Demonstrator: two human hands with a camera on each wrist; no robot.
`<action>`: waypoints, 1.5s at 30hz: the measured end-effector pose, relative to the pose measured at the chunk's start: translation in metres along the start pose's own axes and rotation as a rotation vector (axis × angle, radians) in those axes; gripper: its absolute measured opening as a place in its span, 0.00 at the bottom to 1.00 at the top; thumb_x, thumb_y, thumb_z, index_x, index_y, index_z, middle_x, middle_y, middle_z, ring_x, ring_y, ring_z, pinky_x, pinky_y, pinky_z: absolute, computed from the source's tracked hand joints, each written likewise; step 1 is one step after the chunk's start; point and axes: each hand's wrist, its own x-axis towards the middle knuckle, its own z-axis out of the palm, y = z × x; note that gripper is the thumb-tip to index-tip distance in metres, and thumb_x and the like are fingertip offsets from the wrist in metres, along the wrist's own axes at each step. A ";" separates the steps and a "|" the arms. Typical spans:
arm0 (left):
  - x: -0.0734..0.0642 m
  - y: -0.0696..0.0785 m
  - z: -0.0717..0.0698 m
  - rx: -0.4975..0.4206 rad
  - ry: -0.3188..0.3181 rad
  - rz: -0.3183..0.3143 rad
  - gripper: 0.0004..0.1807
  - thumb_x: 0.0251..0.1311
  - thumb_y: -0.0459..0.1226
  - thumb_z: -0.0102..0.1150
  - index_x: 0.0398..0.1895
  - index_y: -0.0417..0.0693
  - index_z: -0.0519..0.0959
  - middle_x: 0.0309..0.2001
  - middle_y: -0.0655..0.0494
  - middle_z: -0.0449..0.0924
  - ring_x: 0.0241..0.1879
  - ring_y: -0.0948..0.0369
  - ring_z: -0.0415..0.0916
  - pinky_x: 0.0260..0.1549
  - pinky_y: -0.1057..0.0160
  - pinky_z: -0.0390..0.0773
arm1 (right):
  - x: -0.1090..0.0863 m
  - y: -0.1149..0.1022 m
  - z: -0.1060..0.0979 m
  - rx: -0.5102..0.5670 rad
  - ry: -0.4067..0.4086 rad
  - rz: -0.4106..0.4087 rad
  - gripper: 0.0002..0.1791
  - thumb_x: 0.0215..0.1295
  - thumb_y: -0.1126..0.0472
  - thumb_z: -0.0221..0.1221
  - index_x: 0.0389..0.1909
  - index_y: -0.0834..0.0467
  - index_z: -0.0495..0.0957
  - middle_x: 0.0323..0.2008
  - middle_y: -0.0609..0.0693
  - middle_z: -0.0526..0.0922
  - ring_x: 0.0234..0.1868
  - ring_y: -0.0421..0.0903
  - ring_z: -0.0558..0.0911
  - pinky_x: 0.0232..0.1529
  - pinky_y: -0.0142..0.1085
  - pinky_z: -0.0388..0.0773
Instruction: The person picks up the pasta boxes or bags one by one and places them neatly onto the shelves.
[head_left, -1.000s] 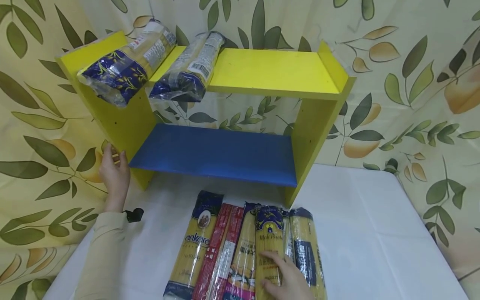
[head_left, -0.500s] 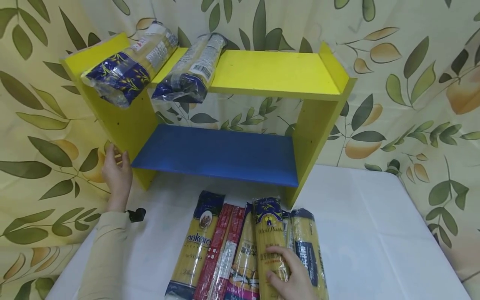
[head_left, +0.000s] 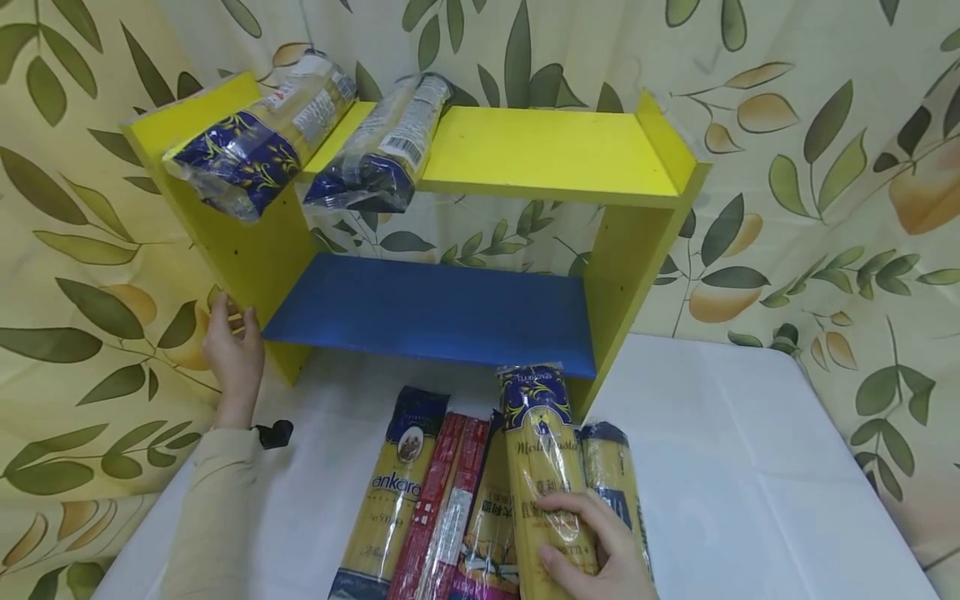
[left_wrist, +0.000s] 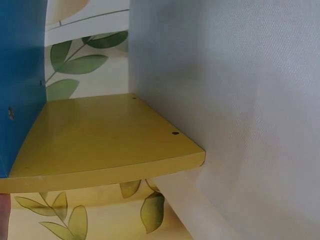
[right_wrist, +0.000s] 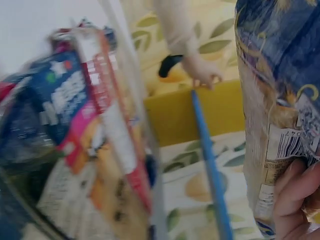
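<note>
A long gold pack of spaghetti in shiny plastic with a dark blue top (head_left: pixel 543 467) is in the person's right hand (head_left: pixel 603 550). The thumb and fingers hold it around its sides, and its blue end points away from them, raised above the other packs.

Just left of those fingers lies a see-through pack of pasta with orange and pink on it (head_left: pixel 486 533). Further left is a long, thin red pack (head_left: pixel 431 508), then a gold and dark blue plastic pack that says "ankara" (head_left: pixel 390 492). Just right of the fingers is a yellow and navy plastic pack (head_left: pixel 611 467), partly covered. These lie on a worktop with a white cover (head_left: pixel 735 467).

Beyond the right fingers stands a yellow wooden shelf (head_left: pixel 547 150) with a flat blue board (head_left: pixel 435 308) low down. The left hand (head_left: pixel 235 354) is at its left side board; I cannot tell if its fingers grip it.

Above the left fingers, two gold and blue plastic packs (head_left: pixel 247 158) (head_left: pixel 386 146) lie on the top. Behind everything hangs a pale cloth with green leaves (head_left: pixel 750 250).
</note>
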 end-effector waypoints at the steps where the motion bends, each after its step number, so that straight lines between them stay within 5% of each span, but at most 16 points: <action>1: 0.000 0.000 0.000 0.001 0.002 0.000 0.16 0.66 0.37 0.51 0.55 0.40 0.73 0.44 0.39 0.79 0.43 0.48 0.81 0.33 0.88 0.63 | -0.001 -0.004 -0.002 0.043 -0.013 0.021 0.19 0.57 0.70 0.63 0.50 0.56 0.77 0.43 0.46 0.75 0.34 0.39 0.82 0.26 0.38 0.84; 14: 0.000 0.001 0.001 -0.002 0.026 0.008 0.14 0.65 0.36 0.52 0.52 0.39 0.73 0.43 0.39 0.78 0.42 0.47 0.82 0.32 0.89 0.62 | -0.002 -0.045 -0.026 0.146 -0.097 -0.108 0.25 0.57 0.78 0.56 0.55 0.58 0.74 0.51 0.46 0.72 0.41 0.45 0.83 0.27 0.43 0.84; 27: -0.002 -0.001 0.001 -0.001 0.030 -0.012 0.16 0.65 0.36 0.51 0.55 0.42 0.74 0.45 0.40 0.80 0.40 0.51 0.79 0.32 0.89 0.62 | 0.052 -0.124 -0.056 0.171 -0.194 -0.410 0.29 0.54 0.84 0.54 0.58 0.65 0.69 0.54 0.59 0.71 0.39 0.49 0.83 0.23 0.44 0.83; 34: -0.004 0.000 0.000 -0.004 0.022 -0.003 0.17 0.66 0.36 0.52 0.56 0.42 0.74 0.46 0.40 0.80 0.40 0.54 0.79 0.32 0.90 0.62 | 0.095 -0.187 -0.059 0.255 -0.142 -0.143 0.23 0.62 0.73 0.54 0.58 0.57 0.69 0.56 0.59 0.68 0.39 0.51 0.82 0.28 0.48 0.84; 38: -0.004 -0.001 0.000 -0.014 0.026 0.000 0.17 0.65 0.36 0.52 0.55 0.41 0.74 0.45 0.41 0.79 0.38 0.65 0.77 0.32 0.90 0.63 | 0.127 -0.203 -0.061 0.326 -0.146 -0.155 0.19 0.63 0.69 0.54 0.55 0.53 0.73 0.57 0.58 0.68 0.35 0.48 0.84 0.28 0.38 0.84; 43: -0.002 -0.001 0.001 -0.005 0.017 0.002 0.16 0.66 0.36 0.52 0.53 0.39 0.73 0.45 0.40 0.78 0.40 0.59 0.82 0.32 0.90 0.61 | 0.169 -0.217 -0.065 0.372 -0.160 -0.146 0.18 0.62 0.63 0.58 0.54 0.50 0.74 0.51 0.57 0.73 0.31 0.46 0.84 0.26 0.33 0.83; 45: -0.001 -0.001 0.001 -0.001 0.010 -0.001 0.16 0.66 0.36 0.51 0.54 0.38 0.73 0.45 0.39 0.78 0.44 0.47 0.82 0.32 0.90 0.60 | 0.183 -0.222 -0.064 0.386 -0.152 -0.125 0.19 0.61 0.62 0.59 0.54 0.50 0.74 0.50 0.57 0.74 0.31 0.46 0.84 0.27 0.33 0.83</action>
